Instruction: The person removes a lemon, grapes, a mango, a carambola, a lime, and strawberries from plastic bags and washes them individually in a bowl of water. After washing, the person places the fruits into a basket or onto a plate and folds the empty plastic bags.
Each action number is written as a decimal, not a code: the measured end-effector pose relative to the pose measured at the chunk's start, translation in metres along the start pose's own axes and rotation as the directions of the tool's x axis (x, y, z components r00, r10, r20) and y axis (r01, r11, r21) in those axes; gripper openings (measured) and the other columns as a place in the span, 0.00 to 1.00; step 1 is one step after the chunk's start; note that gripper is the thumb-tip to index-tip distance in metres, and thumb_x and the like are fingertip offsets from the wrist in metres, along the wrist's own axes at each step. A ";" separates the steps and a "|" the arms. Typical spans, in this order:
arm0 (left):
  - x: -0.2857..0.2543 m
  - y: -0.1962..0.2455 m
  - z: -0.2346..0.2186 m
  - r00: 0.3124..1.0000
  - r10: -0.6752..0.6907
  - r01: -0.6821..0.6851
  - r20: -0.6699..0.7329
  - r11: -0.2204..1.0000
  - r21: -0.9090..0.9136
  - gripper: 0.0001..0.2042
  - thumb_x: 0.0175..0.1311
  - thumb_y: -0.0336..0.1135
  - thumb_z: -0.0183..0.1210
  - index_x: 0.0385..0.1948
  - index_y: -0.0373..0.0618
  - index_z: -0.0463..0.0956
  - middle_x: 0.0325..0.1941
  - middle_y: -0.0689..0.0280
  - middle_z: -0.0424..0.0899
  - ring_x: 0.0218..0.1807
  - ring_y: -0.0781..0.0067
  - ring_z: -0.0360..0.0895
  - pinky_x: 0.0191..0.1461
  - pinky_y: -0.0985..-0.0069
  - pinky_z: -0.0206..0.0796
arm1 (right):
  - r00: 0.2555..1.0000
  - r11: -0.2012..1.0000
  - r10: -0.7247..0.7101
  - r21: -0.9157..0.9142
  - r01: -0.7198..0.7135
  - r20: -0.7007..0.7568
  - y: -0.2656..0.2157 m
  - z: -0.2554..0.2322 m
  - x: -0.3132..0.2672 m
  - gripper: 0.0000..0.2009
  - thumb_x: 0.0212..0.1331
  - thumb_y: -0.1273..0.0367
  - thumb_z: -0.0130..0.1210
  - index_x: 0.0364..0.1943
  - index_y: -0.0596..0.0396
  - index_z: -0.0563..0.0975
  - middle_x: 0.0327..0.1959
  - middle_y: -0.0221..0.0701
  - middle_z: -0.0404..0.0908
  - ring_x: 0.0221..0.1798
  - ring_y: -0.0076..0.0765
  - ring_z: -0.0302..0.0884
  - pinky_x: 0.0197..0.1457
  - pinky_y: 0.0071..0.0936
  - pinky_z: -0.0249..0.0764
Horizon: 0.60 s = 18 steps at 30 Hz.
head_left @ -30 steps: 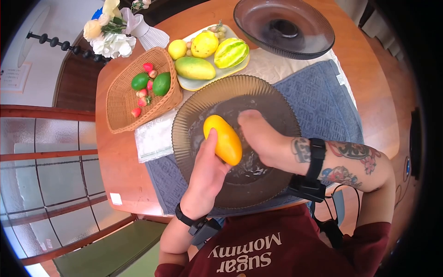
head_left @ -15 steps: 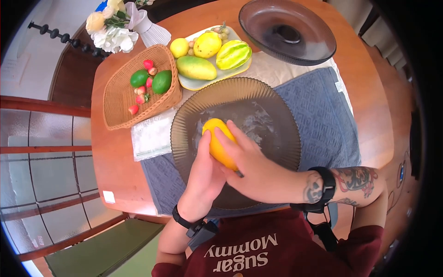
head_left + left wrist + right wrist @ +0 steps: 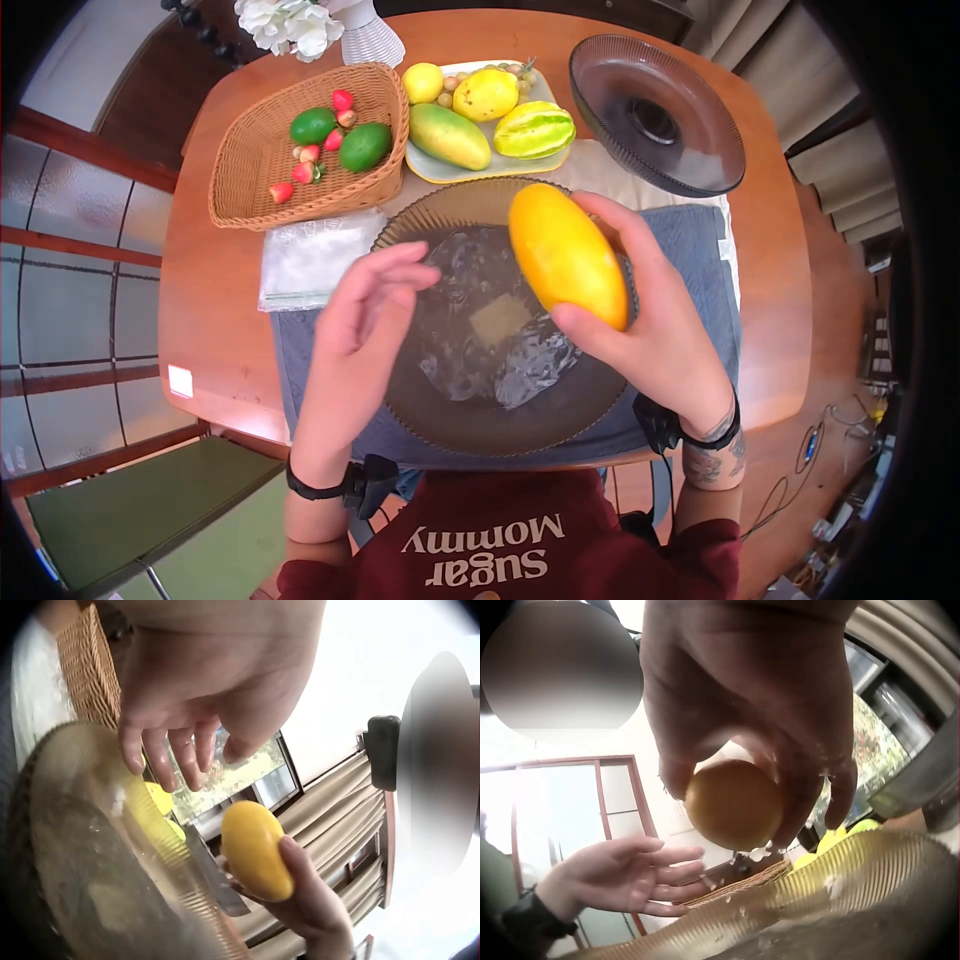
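The right hand grips a smooth yellow-orange fruit above the right part of a ribbed, tinted glass bowl that holds water. Thumb and fingers lie on opposite sides of the fruit in the right wrist view. Over the bowl's left part, the left hand is held up, fingers loosely bent and touching nothing. The left wrist view shows the left hand wet, its fingers hanging above the bowl. Drops fall around the right hand.
Behind the bowl, a wicker basket holds limes and strawberries. A tray carries a mango, a carambola, other yellow fruits and grapes. A second glass bowl stands back right. A blue towel lies beneath the front bowl.
The hands, together on the fruit half a second ago, are now apart. The right hand has lifted the fruit up and to the right; the left hand has let go and moved left.
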<state>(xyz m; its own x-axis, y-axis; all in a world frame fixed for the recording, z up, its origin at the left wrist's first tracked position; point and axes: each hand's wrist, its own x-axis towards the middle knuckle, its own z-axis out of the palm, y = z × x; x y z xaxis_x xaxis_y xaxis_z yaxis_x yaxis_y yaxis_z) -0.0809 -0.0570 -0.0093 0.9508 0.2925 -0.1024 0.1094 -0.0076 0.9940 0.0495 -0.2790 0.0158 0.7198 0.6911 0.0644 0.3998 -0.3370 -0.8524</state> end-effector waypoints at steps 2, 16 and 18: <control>-0.002 -0.004 -0.005 0.990 0.074 -0.062 -0.123 0.993 0.101 0.11 0.75 0.29 0.50 0.54 0.40 0.75 0.37 0.70 0.79 0.42 0.85 0.74 0.51 0.84 0.65 | 0.999 0.998 -0.002 -0.069 -0.001 -0.042 0.002 -0.005 -0.004 0.36 0.53 0.66 0.67 0.67 0.58 0.64 0.63 0.42 0.71 0.66 0.43 0.69 0.70 0.35 0.63; -0.013 -0.028 0.010 0.989 0.116 -0.094 -0.097 0.974 0.207 0.13 0.69 0.22 0.51 0.54 0.40 0.76 0.30 0.71 0.75 0.36 0.80 0.75 0.47 0.80 0.68 | 0.990 0.939 0.098 -0.339 -0.058 0.104 -0.004 0.001 -0.009 0.37 0.51 0.61 0.69 0.66 0.57 0.66 0.53 0.47 0.76 0.54 0.54 0.72 0.62 0.40 0.69; -0.016 -0.028 0.012 0.992 0.121 -0.111 -0.030 0.966 0.232 0.14 0.68 0.21 0.53 0.53 0.41 0.77 0.32 0.68 0.78 0.37 0.79 0.77 0.46 0.79 0.69 | 0.990 0.959 0.076 -0.281 -0.039 0.120 0.001 0.007 -0.002 0.36 0.52 0.61 0.68 0.66 0.57 0.67 0.54 0.48 0.76 0.54 0.54 0.72 0.62 0.41 0.70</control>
<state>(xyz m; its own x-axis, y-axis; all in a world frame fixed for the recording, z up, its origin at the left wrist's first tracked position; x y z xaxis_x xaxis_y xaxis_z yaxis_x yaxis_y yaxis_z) -0.0954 -0.0729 -0.0357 0.9478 0.3181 0.0202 0.0672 -0.2615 0.9629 0.0443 -0.2761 0.0110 0.6750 0.7352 -0.0630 0.5142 -0.5299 -0.6744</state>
